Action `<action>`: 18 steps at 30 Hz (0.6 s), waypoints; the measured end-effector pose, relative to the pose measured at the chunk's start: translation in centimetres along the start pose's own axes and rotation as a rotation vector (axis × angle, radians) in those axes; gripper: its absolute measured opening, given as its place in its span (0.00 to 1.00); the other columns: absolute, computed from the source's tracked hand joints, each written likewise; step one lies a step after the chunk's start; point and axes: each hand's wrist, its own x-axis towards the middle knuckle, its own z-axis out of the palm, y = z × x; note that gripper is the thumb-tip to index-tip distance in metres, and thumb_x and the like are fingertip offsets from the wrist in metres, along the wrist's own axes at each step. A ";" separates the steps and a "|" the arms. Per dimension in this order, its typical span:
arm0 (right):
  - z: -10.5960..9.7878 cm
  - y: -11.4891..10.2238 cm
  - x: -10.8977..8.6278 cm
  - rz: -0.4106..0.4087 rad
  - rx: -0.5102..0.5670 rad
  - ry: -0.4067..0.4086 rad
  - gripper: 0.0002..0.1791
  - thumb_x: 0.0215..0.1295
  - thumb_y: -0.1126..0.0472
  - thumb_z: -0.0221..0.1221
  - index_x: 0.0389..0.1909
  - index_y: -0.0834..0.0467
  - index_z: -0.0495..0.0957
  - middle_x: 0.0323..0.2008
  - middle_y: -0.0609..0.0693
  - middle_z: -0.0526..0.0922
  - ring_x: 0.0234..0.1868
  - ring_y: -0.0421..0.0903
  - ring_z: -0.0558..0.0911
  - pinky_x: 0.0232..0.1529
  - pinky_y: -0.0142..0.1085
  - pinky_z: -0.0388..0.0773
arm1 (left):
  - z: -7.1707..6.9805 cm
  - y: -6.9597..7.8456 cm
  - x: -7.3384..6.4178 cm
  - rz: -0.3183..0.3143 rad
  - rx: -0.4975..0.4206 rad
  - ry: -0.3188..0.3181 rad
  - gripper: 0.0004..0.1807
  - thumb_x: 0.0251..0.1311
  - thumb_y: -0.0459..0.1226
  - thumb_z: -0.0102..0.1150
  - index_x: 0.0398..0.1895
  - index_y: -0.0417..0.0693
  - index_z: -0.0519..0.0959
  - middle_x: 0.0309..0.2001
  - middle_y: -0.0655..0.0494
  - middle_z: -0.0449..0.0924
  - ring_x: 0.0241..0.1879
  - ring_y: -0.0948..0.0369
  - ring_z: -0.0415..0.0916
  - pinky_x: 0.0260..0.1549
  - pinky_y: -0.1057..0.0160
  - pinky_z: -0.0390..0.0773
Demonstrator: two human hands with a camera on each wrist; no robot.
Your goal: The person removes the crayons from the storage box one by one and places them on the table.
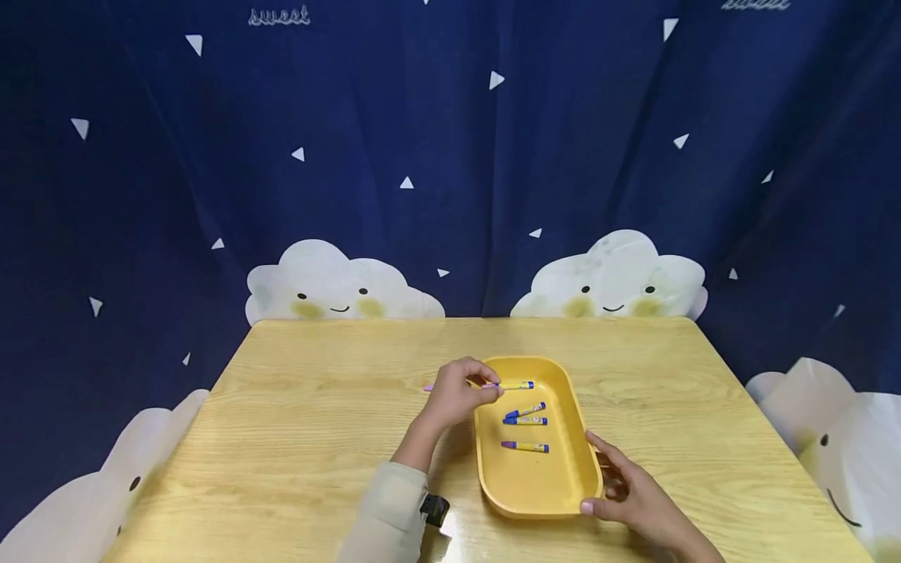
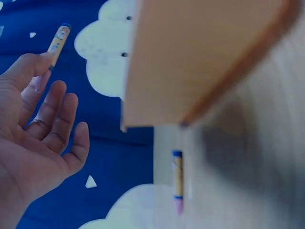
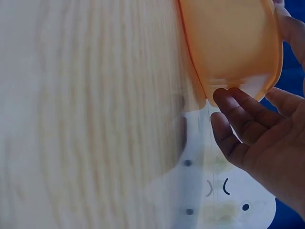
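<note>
Crayon [image 2: 59, 42] in left hand [image 1: 454, 395]

Five crayons [image 1: 525, 447] are appearing: three are lying inside one tray [image 1: 542, 485], one is being pinched at its far end, one is resting beside it on one table [image 1: 317, 375]. Two hands [image 1: 454, 392] are flanking the tray; four printed clouds [image 1: 331, 285] are surrounding it.

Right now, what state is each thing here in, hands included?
Yellow tray: open side up.
Two blue-tipped crayons: lying in the tray, close together.
Dark-tipped crayon: lying in the tray, apart from those.
Left hand: pinching the held crayon.
Held crayon: blue end pointing away from the hand.
Loose crayon: lying on the table.
Right hand: holding the tray's edge.
Curtain: hanging.
</note>
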 end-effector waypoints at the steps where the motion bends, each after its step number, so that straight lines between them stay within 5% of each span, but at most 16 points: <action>1: 0.0 0.0 0.0 -0.001 -0.007 0.000 0.50 0.49 0.62 0.70 0.70 0.60 0.51 0.52 0.63 0.72 0.44 0.50 0.77 0.37 0.34 0.74 | -0.2 -0.3 -0.2 0.007 0.004 0.008 0.04 0.46 0.31 0.67 0.27 0.45 0.83 0.30 0.59 0.77 0.33 0.59 0.75 0.32 0.64 0.75; 18: 0.0 -0.3 0.1 0.001 -0.063 0.008 0.51 0.48 0.59 0.71 0.70 0.59 0.52 0.52 0.61 0.74 0.45 0.48 0.76 0.36 0.34 0.73 | -4.1 -4.7 -2.3 -0.027 0.035 0.115 0.05 0.45 0.29 0.68 0.27 0.43 0.83 0.30 0.60 0.80 0.32 0.62 0.76 0.32 0.60 0.70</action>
